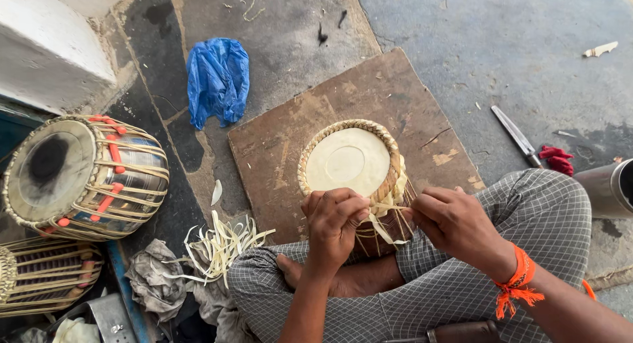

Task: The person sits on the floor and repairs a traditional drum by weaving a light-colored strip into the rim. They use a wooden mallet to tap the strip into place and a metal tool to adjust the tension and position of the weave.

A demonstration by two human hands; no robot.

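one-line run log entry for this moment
left hand: gripping drum rim | right hand: pulling pale strap | drum on board

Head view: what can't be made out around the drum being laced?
- Small drum: lower body hidden by both hands and the legs.
- Left hand and right hand: fingertips curl onto the pale straps; exact grip hidden.
- Ribbed drum: cut off by left edge.
- Metal cylinder: cut off by right edge.

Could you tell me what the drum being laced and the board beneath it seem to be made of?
The drum has a pale, matt head, probably hide, ringed by a braided tan strip. The lacing strips between both hands look like rawhide, flat and cream. The board looks like worn brown wood or hardboard, chipped pale in places.
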